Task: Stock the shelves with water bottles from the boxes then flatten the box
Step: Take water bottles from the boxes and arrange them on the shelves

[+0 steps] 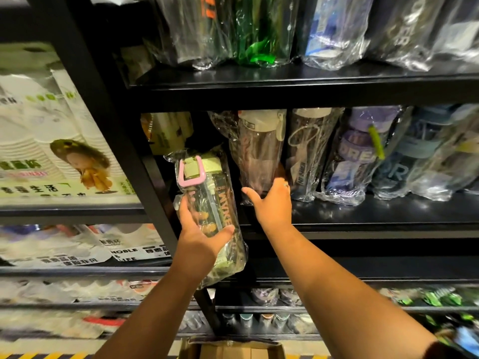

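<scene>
Two hands in view, one bottle carried. Your left hand [199, 239] grips a wrapped water bottle [207, 198] round its lower half, thumb across the right side and fingers curled behind the left. That bottle has a pale green lid and a pink carry loop. It leans slightly left, in the air in front of the left end of the middle shelf [375, 213], with its base below the shelf's front edge and not resting on it. Your right hand [272, 203] reaches onto the same shelf, spread wide, thumb splayed left and fingers stretched toward the foot of the brown bottle [259, 151] with a cream lid. It holds nothing; whether the fingertips touch the wrap you cannot tell.

Count, middle shelf: at least five wrapped bottles in a row.
- the brown bottle
- a dark bottle [308, 156] with a cord loop
- a purple bottle [355, 161]
- a blue-grey bottle [401, 167]
- one more at the right edge

Top shelf [285, 79]: at least four wrapped bottles, among them a green bottle [259, 32] and a blue bottle [334, 27].

One small yellow carton [166, 133] sits at the back left of the middle shelf, behind the carried bottle. One open cardboard box [233, 349] shows at the bottom edge, between your forearms. A black upright post [85, 81] runs just left of the carried bottle; the bay beyond it holds printed packs [64, 151], blurred.
</scene>
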Action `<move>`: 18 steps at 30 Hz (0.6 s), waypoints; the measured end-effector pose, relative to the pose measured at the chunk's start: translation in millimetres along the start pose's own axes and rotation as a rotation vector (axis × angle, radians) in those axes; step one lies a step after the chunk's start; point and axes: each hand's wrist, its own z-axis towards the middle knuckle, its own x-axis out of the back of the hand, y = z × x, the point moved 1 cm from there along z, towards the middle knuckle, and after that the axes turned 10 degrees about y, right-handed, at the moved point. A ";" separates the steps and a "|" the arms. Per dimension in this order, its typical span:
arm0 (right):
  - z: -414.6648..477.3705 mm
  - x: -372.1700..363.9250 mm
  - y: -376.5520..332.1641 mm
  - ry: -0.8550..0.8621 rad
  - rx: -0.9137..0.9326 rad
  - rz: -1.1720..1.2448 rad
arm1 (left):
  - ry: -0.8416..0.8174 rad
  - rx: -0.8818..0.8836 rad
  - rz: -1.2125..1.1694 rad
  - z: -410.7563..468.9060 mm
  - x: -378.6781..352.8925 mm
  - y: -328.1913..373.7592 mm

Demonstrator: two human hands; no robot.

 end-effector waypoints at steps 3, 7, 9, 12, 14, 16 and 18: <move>-5.0 4.5 4.8 -0.008 0.028 0.003 | 0.051 -0.009 0.042 2.9 -3.7 3.9; -22.4 17.0 16.7 -0.014 0.081 0.014 | 0.096 -0.033 0.082 8.3 -9.6 16.5; -29.4 24.0 24.6 0.047 0.151 0.027 | 0.110 -0.055 0.073 12.3 -11.5 22.4; -29.8 33.3 37.8 0.093 0.285 -0.071 | 0.111 -0.087 0.033 16.6 -17.2 31.3; -25.3 38.0 51.1 0.088 0.412 -0.249 | 0.116 -0.099 0.010 20.2 -19.8 34.7; -21.7 41.6 64.2 0.073 0.503 -0.386 | 0.141 -0.111 0.008 24.6 -18.1 36.5; -20.9 41.1 72.7 0.060 0.559 -0.430 | 0.182 -0.124 -0.007 30.1 -14.8 38.4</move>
